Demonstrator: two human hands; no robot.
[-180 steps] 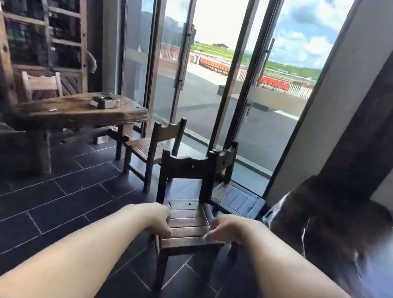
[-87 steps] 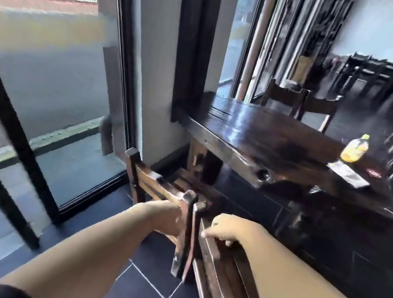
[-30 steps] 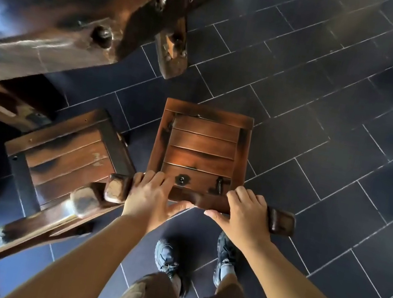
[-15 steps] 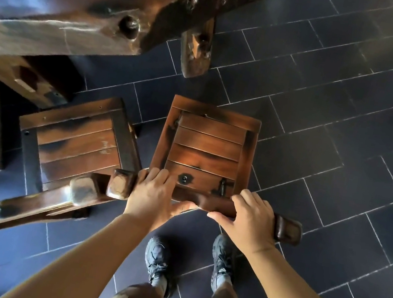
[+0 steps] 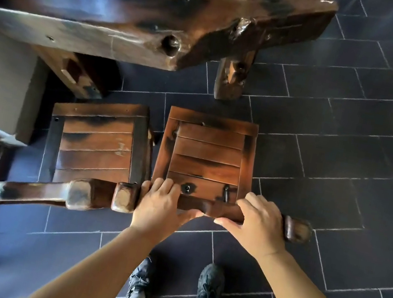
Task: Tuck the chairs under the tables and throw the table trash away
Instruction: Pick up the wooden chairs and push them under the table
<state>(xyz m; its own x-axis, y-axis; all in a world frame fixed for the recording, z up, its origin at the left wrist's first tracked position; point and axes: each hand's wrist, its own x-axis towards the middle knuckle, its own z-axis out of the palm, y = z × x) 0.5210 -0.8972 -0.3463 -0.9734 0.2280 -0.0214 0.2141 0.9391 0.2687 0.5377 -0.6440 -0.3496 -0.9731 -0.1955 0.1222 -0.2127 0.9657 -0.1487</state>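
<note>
Head view: left hand (image 5: pixel 162 207) and right hand (image 5: pixel 257 224) both grasp the chair (image 5: pixel 207 156) by its top rail, its seat short of the table (image 5: pixel 141 10) edge. Pushed crooked, it may strike the table leg (image 5: pixel 231 78) or neighbouring chair (image 5: pixel 97 141).

Right-hand chair (image 5: pixel 206 156) now square beside the left chair (image 5: pixel 97 141), seats nearly parallel, its front closer to the table (image 5: pixel 136 7) edge than half a second ago
</note>
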